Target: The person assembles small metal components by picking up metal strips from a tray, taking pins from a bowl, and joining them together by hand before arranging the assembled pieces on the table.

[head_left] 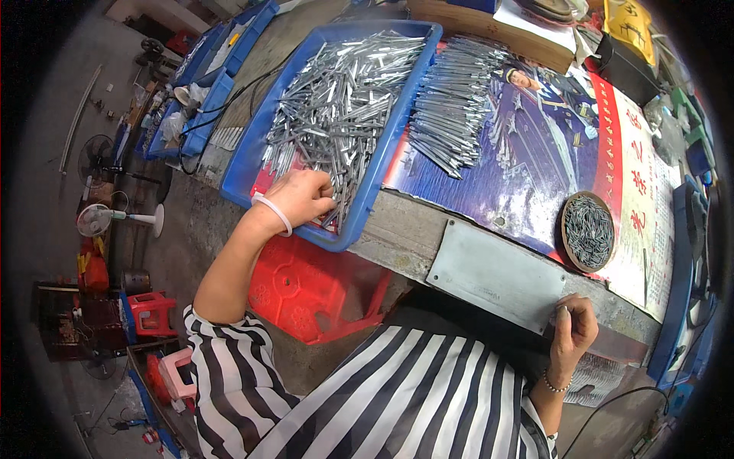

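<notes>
My left hand (302, 197), with a white band at its wrist, reaches into the near end of a blue plastic tray (365, 200). Its fingers are curled together, and whatever lies between them is hidden. A heap of thin silvery metal strips (336, 99) fills most of that tray. At the right end of a flat grey metal plate (497, 271) on the bench edge is my right hand (575, 329), a beaded bracelet on its wrist. Thumb and fingers are drawn together there; anything held is too small to make out.
A row of similar metal pieces (451, 115) lies on a printed poster (535, 145) right of the tray. Nearer stands a round bowl (587, 232) of small dark pins. A red plastic stool (306, 291) is below the bench edge. Blue bins (202, 103) stand far left.
</notes>
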{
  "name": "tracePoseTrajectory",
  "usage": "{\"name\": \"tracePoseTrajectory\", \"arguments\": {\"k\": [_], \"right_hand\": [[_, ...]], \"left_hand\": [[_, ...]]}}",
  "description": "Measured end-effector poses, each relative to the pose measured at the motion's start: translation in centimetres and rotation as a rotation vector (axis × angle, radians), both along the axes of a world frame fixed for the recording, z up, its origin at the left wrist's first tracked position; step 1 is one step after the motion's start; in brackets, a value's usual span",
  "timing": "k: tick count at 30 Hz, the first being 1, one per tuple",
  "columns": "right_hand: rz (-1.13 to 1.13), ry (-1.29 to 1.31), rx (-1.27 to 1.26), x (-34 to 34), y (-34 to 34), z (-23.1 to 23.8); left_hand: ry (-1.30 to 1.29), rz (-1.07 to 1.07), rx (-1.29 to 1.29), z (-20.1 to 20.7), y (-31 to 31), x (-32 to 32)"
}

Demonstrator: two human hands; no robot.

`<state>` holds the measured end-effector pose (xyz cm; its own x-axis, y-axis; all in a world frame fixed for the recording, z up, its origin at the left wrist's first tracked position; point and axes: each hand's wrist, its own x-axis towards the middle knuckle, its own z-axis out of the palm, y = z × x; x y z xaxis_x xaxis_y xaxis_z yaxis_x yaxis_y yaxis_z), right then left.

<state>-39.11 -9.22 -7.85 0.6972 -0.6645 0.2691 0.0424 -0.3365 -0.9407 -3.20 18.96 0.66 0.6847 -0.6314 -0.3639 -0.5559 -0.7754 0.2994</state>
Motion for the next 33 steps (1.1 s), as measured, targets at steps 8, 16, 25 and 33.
{"name": "tracePoseTrajectory", "arguments": {"k": [8, 16, 25, 33], "right_hand": [[0.013, -0.017, 0.028, 0.1, 0.0, 0.1], [-0.019, 0.029, -0.048, -0.2, -0.4, 0.8], [0.115, 0.042, -0.005, 0.3, -0.6, 1.3], [0.133, 0.030, 0.009, -0.1, -0.7, 1.1]], "left_hand": [[0.055, -0.100, 0.044, 0.2, 0.1, 0.0], [0.164, -0.119, -0.054, -1.2, -0.6, 0.3], [0.257, 0.017, -0.173, -0.6, 0.7, 0.0], [-0.013, 0.150, -0.498, 1.7, 1.8, -0.1]]}}
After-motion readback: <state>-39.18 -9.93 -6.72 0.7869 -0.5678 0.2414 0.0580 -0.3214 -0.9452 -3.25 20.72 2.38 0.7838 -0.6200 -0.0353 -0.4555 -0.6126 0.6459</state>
